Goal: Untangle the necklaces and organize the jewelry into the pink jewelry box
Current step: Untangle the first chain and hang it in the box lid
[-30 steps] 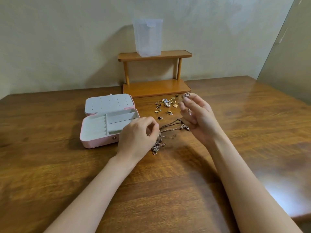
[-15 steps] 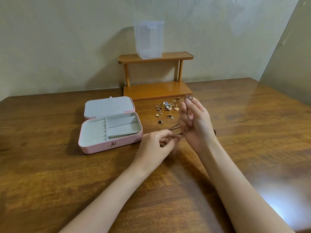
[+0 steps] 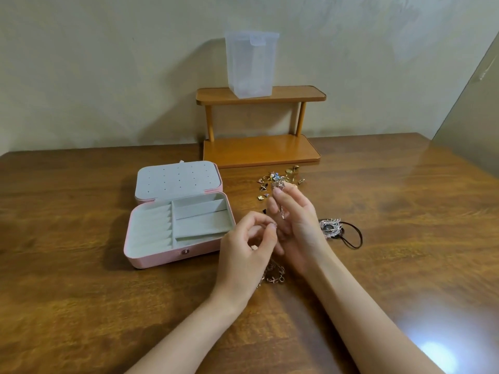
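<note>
so the thin chain [image 3: 281,211] is up off the table [image 3: 81,306], my right hand [image 3: 295,222] pinching its top end, my left hand [image 3: 244,252] pinching a lower bit. More tangled chain [image 3: 274,273] lies under my left wrist. Pink jewelry box [image 3: 172,225] sits open just left of my hands, loose earrings [image 3: 278,179] toward the far edge, black cord pendant [image 3: 330,228] to the right

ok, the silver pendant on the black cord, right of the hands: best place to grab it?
Pinch the black cord from above at its loop right of the silver pendant. The pendant lies flat on the table with spiky edges; the cord loop lies clear of it.
</note>
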Demonstrator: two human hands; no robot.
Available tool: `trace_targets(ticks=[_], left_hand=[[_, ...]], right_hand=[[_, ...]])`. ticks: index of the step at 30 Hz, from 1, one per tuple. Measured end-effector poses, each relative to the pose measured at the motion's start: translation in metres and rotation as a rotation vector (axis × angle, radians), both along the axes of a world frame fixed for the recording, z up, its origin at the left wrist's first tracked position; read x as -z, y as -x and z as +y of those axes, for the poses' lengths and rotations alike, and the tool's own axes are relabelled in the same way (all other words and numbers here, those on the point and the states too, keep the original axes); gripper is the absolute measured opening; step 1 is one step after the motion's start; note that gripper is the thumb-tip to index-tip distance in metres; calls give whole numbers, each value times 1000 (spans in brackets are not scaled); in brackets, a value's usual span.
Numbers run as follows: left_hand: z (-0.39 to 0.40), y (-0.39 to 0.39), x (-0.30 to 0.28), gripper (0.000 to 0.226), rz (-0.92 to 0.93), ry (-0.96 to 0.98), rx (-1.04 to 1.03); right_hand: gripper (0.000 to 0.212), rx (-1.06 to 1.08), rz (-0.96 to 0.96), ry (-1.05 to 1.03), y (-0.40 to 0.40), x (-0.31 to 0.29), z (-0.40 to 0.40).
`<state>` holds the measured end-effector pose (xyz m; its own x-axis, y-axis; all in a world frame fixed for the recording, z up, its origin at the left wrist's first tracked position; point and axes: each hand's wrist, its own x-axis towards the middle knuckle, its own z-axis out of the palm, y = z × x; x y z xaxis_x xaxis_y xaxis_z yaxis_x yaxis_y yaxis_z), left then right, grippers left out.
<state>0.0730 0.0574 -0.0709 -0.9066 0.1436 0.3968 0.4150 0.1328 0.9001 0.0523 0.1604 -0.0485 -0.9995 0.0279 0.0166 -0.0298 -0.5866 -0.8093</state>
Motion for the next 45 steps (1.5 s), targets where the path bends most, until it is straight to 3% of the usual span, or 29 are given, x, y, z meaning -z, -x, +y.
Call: trace_targets(ticks=[7, 13, 20, 25, 29, 35, 42, 45], left_hand=[[4, 37, 3, 4, 215, -43, -104], [3, 57, 2, 7, 351, 9, -70], [-14, 82, 1, 7, 100, -103, -165], [-10, 80, 2, 7, 115, -142, -120], [-9, 78, -1, 24, 79, -166, -82], [-13, 78, -18, 11, 79, -128, -153], [-20, 79, -40, 15, -81, -21, -40], [-22, 75, -49, 14, -137, -65, 21]], right_hand=[[17, -9, 124, 171, 53, -27, -12], [17, 2, 201, 74, 77, -45, -10], [14, -136, 162, 17, 77, -38, -19], [13, -99, 130, -12, 81, -32, -13], [12, -117, 142, 32, 83, -29, -13], [13, 23, 204, -360, 81, -34, -9], [7, 28, 213, -349, 72, -55, 13], [7, 9, 219, -394, 69, -60, 17]])
